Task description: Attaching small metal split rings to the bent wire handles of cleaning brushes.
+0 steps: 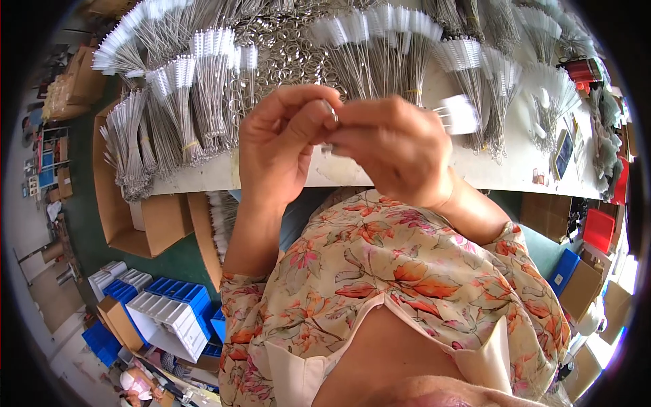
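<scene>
My left hand is raised over the table's near edge, thumb and forefinger pinching a small metal ring. Right beside it, my right hand is closed and smeared by motion. A white-bristled wire brush sticks out past its knuckles, its bristle end blurred and pointing right. The rest of that brush is mostly hidden by the fingers. Beyond both hands, a pile of metal rings lies between bundles of similar brushes.
Bundled wire brushes cover the left of the white table, with more brush bundles at right. An open cardboard box stands below left, near blue and white plastic bins. A red bin is at far right.
</scene>
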Demonstrator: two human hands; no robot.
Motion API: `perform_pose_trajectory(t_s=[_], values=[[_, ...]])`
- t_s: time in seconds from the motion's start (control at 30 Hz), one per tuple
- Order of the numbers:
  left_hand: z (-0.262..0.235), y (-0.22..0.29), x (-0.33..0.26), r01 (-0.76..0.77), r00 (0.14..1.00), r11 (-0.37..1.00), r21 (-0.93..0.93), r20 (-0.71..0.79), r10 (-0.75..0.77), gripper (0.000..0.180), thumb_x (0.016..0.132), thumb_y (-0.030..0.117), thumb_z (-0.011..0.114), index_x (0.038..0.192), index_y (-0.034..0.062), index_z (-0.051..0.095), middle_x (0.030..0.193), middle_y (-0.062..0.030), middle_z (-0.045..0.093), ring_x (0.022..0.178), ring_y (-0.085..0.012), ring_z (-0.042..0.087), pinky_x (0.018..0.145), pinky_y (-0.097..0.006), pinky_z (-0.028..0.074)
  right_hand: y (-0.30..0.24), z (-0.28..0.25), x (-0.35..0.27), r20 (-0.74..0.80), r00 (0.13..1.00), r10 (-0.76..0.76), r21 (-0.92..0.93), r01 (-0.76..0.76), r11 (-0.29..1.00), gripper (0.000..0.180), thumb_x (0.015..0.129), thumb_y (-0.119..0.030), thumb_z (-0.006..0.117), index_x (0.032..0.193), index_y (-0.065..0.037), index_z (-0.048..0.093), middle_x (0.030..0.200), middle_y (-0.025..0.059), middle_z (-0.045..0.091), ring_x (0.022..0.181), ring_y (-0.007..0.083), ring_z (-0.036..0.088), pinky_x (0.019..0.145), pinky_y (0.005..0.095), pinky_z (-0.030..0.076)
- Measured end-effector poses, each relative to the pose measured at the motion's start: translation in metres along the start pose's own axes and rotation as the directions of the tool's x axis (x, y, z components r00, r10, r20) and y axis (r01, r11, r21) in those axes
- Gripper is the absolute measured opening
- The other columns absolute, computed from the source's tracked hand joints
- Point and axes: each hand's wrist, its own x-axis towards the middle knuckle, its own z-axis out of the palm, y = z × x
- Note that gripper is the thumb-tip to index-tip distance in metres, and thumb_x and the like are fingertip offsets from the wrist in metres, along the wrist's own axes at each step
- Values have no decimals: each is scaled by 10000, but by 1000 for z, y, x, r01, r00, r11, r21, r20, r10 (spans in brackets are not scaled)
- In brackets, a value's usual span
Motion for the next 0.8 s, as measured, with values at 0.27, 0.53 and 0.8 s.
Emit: perform_pose_trajectory(t_s=[0.27,0.53,0.8], values=[[-4,35,1,-40,979,917,397,197,-43,238,845,46,570,1062,-51,561,993,-178,611,884,-191,611,774,-284,503,14,-7,11,138,914,-382,-252,405,879,196,557,-55,682,739,-1,633,838,14,583,518,86,488,381,223,352],[12,35,-4,-523,796,370,768,286,533,327,761,-90,598,1083,-103,548,983,-187,606,878,-243,640,697,-283,564,-1,-14,30,361,729,581,612,-656,442,134,819,-165,660,863,-38,662,671,0,574,536,77,476,495,195,382],[-3,28,3,-601,698,141,787,431,572,322,768,-60,608,1083,-101,553,987,-200,622,847,-246,647,673,-283,565,-4,-1,39,511,558,654,696,-715,67,168,839,-198,649,835,-31,644,597,-32,521,511,24,422,461,182,329]])
